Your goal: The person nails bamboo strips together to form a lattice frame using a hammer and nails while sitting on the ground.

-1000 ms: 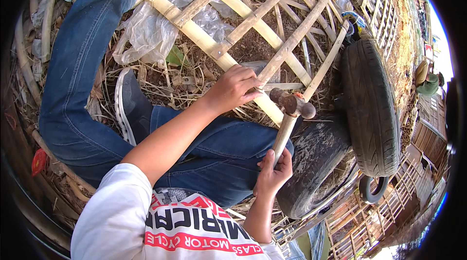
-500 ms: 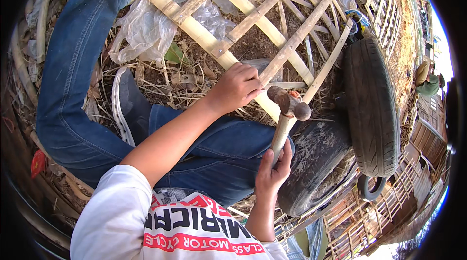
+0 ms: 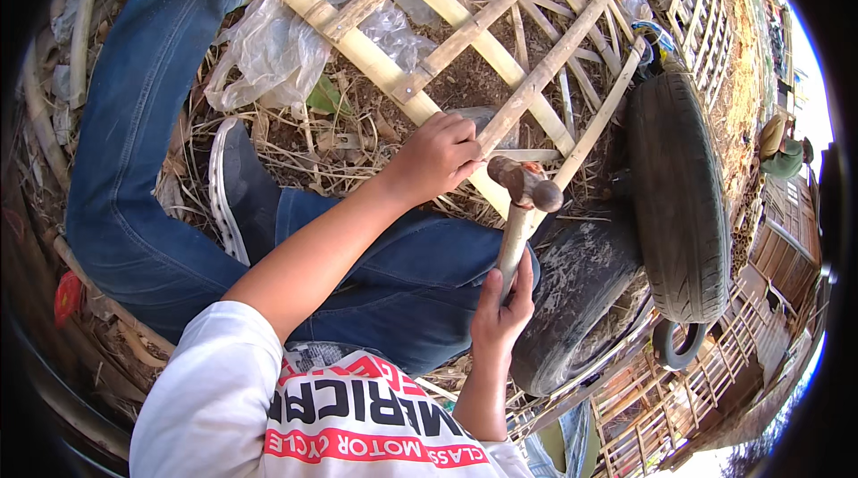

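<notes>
My left hand [image 3: 436, 159] is closed in a pinch at a crossing of a bamboo lattice [image 3: 380, 69]. What its fingertips hold is too small to make out. My right hand [image 3: 502, 310] grips the pale handle of a hammer [image 3: 511, 246], whose rusty metal head is raised beside the left fingertips, apart from the strips. The lattice is built of split bamboo strips laid crosswise, and its near end lies by my bent leg in blue jeans [image 3: 420, 255]. Small nail heads show at one crossing further up the wide strip.
Two worn tyres, one upright [image 3: 679, 201] and one leaning low [image 3: 581, 299], stand to the right of the lattice. Crumpled clear plastic [image 3: 268, 58] and dry leaves litter the ground. Another lattice [image 3: 702, 13] lies at the far right, where a person in green [image 3: 786, 156] is visible.
The hammer head has tilted and shifted slightly left and down near the left fingertips. My left hand keeps its pinch at the same crossing.
</notes>
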`<state>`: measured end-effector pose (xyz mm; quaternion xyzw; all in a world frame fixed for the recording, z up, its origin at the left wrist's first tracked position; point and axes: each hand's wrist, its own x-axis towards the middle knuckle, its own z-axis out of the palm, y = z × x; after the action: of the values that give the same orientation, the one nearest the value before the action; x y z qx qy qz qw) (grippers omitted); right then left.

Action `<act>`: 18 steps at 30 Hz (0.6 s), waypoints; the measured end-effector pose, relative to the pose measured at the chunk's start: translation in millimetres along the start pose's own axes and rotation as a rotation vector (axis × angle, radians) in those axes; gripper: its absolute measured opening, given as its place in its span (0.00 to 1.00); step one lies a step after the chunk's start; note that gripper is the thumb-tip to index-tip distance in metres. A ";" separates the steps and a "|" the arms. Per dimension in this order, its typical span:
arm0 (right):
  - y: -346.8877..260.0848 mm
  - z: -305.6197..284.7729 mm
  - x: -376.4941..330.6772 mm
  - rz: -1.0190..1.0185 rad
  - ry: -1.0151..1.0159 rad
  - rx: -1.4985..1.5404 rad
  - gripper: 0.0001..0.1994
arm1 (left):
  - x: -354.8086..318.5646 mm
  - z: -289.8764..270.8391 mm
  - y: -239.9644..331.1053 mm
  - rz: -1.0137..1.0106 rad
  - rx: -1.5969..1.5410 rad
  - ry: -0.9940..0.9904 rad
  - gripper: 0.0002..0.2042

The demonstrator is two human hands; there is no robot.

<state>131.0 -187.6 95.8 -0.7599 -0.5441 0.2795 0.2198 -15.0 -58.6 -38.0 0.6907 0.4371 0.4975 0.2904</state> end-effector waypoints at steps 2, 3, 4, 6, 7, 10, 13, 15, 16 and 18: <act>8.5 0.9 -11.6 0.042 0.055 0.126 0.23 | 0.1 3.9 0.7 0.009 -0.018 0.001 0.08; 8.8 2.8 -12.5 0.014 0.066 0.079 0.22 | 1.0 5.2 0.8 0.021 -0.032 0.003 0.08; 8.4 5.0 -12.3 -0.015 0.077 0.030 0.22 | 0.6 5.0 0.7 0.017 -0.028 -0.003 0.09; -4.7 5.0 -2.5 0.001 -0.007 -0.078 0.21 | -1.1 2.4 -1.7 0.006 0.006 -0.004 0.09; -6.3 4.6 2.1 0.057 -0.048 -0.077 0.21 | -1.9 2.1 -2.4 0.000 0.022 -0.002 0.09; -1.2 -2.3 -2.4 0.082 0.013 0.022 0.21 | -4.4 2.1 -0.8 0.018 0.026 -0.005 0.09; 4.5 -2.6 -9.0 0.026 0.084 0.076 0.21 | 0.9 5.7 -0.3 0.036 0.002 0.009 0.08; 3.4 4.2 -9.7 -0.024 0.121 0.036 0.21 | -1.2 4.4 -0.3 0.023 0.015 -0.006 0.09; -4.5 4.1 -5.0 -0.035 0.055 -0.071 0.21 | -2.7 3.2 -1.8 0.018 0.032 -0.016 0.09; -4.1 3.0 0.3 0.001 -0.024 -0.089 0.21 | -2.9 3.3 -2.5 0.020 0.049 -0.017 0.09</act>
<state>126.3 -185.9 96.1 -0.7657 -0.5583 0.2642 0.1793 -13.1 -59.9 -42.5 0.7060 0.4399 0.4836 0.2721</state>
